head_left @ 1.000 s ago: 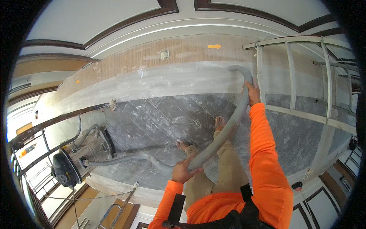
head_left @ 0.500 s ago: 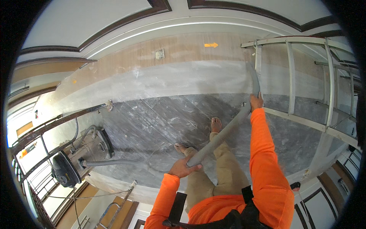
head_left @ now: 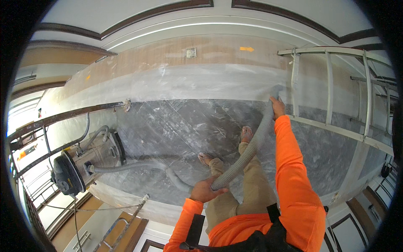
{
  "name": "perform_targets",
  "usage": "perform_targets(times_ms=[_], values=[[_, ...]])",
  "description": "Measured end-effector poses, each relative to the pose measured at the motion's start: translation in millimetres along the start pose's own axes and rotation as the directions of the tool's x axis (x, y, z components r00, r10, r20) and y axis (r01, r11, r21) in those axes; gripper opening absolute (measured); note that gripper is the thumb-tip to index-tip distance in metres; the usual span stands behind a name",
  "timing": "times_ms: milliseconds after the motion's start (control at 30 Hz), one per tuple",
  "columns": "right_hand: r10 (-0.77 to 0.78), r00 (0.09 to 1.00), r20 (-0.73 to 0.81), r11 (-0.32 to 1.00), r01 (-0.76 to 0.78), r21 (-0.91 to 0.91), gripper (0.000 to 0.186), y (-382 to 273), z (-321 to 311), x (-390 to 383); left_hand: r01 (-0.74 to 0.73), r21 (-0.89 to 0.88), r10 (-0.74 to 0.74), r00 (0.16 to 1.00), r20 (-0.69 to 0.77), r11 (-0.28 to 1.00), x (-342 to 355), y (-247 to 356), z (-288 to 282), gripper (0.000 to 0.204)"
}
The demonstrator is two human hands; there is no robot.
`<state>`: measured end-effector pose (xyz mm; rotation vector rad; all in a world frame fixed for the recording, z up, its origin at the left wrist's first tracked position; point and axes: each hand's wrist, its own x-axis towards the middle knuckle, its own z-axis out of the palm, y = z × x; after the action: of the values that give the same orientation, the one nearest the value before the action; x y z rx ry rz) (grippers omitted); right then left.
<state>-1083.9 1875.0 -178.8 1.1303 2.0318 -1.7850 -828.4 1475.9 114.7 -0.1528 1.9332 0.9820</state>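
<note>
Both my hands are wrapped round a grey ribbed vacuum hose [head_left: 247,155], which runs slantwise in front of my legs. My left hand [head_left: 208,190] grips it low, close to my thigh. Further out, my right hand [head_left: 278,108] is closed near its far end. The hose tip [head_left: 276,89] lies in front of the white-coated strip of wall [head_left: 189,80]; whether it touches cannot be made out. From my left hand the hose runs back to a vacuum cleaner [head_left: 90,161] with a dark top, tilted over in this view at the left.
My bare feet [head_left: 246,134] stand on a dark, dusty surface [head_left: 168,122]. A pale metal ladder-like frame [head_left: 329,88] is at the right. Dark railing [head_left: 63,119] runs along the left, with a cable [head_left: 100,208] below. A wall box [head_left: 191,53] and yellow arrow [head_left: 247,49] mark the wall.
The hose tip has moved down the wall and a little left, away from the pale frame, with my right hand drawn slightly inward. The whole view has shifted slightly. Both hands keep their grip.
</note>
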Motion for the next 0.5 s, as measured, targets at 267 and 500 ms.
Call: perform_targets(times_ms=[267,500], values=[[0.078,0.95,0.303,0.991,-0.107,0.08,0.054,-103,125,-94,-0.079,0.053,0.09,0.965,-0.246,0.995,-48,-47,-11,0.085],[-0.07,0.885,0.46,0.997,0.072,0.013,0.061,-128,179,-89,-0.081,0.026,0.085,0.947,-0.311,0.996,-43,-37,-5,0.086]])
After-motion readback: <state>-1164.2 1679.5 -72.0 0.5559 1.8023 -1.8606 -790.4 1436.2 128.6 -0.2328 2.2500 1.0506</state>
